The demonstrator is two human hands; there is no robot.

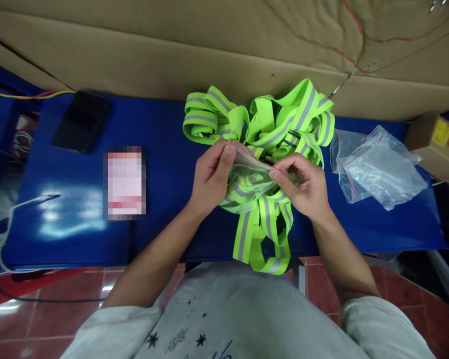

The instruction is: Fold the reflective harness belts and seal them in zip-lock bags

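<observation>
Between both hands is a clear zip bag [249, 182] with a red line along its top edge. My left hand [214, 172] pinches one top corner, thumb uppermost. At the other end of that edge, my right hand [303, 182] grips it between thumb and fingers. Neon yellow-green reflective straps [303, 114] with grey stripes lie heaped behind and under the bag. Some strap shows through the plastic; whether it is inside or beneath, I cannot tell. Strap loops hang over the table's front edge below the hands.
More clear zip bags [381, 167] lie stacked at the right, near a cardboard box [439, 144]. A black phone [82, 121] and a blurred-out rectangular item [124, 183] rest on the blue table [160, 129] at left. A tan panel [153, 55] rises behind. A white cable [13, 214] hangs at far left.
</observation>
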